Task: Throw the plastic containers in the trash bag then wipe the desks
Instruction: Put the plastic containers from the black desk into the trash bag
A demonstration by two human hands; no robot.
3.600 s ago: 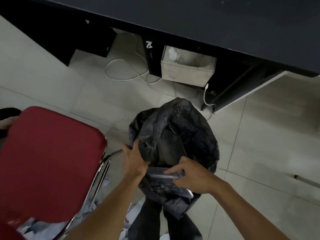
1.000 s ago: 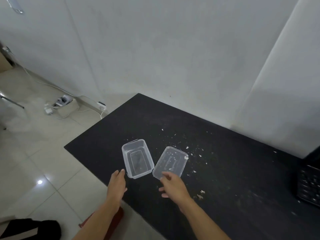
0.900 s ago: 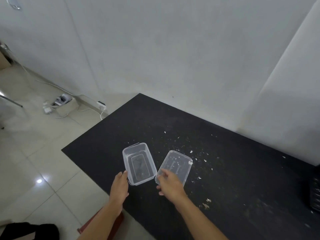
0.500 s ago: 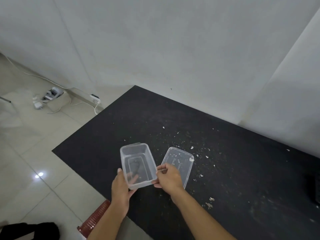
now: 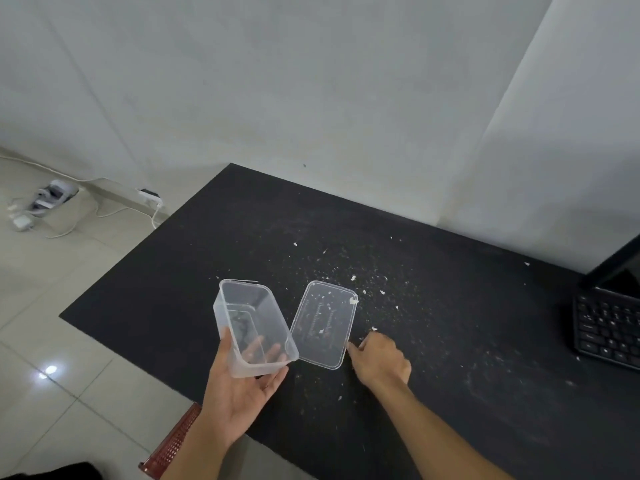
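A clear rectangular plastic container (image 5: 249, 317) is tilted up off the black desk (image 5: 433, 341), cupped from below by my left hand (image 5: 242, 386). Its clear lid (image 5: 323, 323) lies flat on the desk just to the right. My right hand (image 5: 381, 358) rests on the desk at the lid's near right corner, fingertips touching its edge, holding nothing. White crumbs (image 5: 353, 278) are scattered over the desk behind and around the lid. The trash bag is out of view.
A black keyboard (image 5: 609, 330) and the foot of a monitor (image 5: 616, 268) sit at the desk's right edge. A red chair edge (image 5: 169, 445) shows below the desk front. Cables and a power strip (image 5: 52, 199) lie on the tiled floor at left.
My left hand has lifted the container off the desk and tilted it. My right hand let go of the container's rim and moved right, to the lid's near corner.
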